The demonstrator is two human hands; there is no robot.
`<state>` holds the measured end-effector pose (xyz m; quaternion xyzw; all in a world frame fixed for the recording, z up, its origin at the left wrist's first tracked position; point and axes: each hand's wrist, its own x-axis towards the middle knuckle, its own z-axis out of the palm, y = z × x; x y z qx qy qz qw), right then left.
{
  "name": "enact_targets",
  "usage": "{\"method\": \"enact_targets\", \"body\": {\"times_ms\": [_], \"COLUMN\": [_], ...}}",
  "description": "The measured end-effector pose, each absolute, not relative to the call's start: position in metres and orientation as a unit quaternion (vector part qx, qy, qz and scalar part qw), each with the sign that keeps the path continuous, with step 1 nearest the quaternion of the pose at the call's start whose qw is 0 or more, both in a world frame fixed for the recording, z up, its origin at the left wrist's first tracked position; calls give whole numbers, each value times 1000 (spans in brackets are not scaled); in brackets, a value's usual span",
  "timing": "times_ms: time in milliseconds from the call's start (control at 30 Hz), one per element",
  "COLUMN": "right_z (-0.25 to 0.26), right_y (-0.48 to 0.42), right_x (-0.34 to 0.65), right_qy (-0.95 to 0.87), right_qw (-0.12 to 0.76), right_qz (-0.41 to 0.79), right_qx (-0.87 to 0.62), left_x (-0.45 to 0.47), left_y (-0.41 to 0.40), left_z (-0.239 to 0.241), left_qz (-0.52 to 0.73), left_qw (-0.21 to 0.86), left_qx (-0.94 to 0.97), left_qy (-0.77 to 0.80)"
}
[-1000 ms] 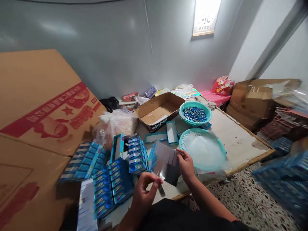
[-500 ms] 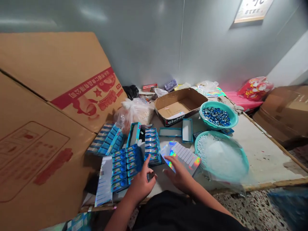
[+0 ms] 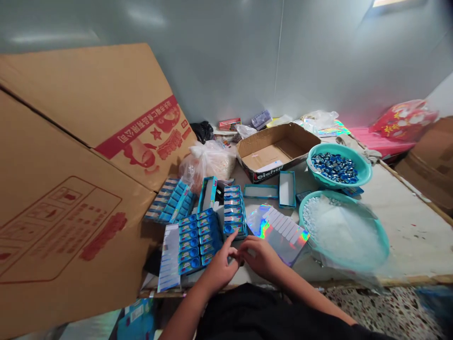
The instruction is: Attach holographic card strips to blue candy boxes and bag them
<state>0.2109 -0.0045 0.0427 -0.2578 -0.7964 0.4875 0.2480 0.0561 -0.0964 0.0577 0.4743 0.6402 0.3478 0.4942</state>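
The left hand and the right hand meet low over the near side of the table, fingertips close together. The left index finger points forward while its other fingers curl in; the right fingers bend across toward the left. Whether the grip pinches anything small between the fingertips I cannot tell. The row of blue packs lies straight ahead of the grip, its long axis running away from the body, so its short near end faces the fingers. The left index fingertip is nearest that end; touching or just short of it is unclear. The silvery sheet with white strips lies flat on the other side, just beside the right hand, which is the nearer one to it, its length slanting from far left to near right. A double row of blue packs sits beside the left hand.
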Motion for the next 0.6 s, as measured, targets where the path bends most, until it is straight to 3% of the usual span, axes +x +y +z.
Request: {"method": "enact_targets", "body": {"times_ms": [267, 400, 600], "right_z": [38, 29, 19], "right_y": [-10, -13, -11], "right_x": [194, 181, 163], "right_qy": [-658, -567, -520], "right_qw": [294, 330, 369], "right_qz": [608, 649, 622], "right_qx": [-334, -384, -455], "left_x": [42, 28, -2], "left_y": [-97, -91, -74], "left_z": [44, 45, 44], "left_qz": [454, 398, 375], "left_qw": [498, 496, 526], "left_qx": [325, 349, 353], "left_qy": [664, 688, 676]}}
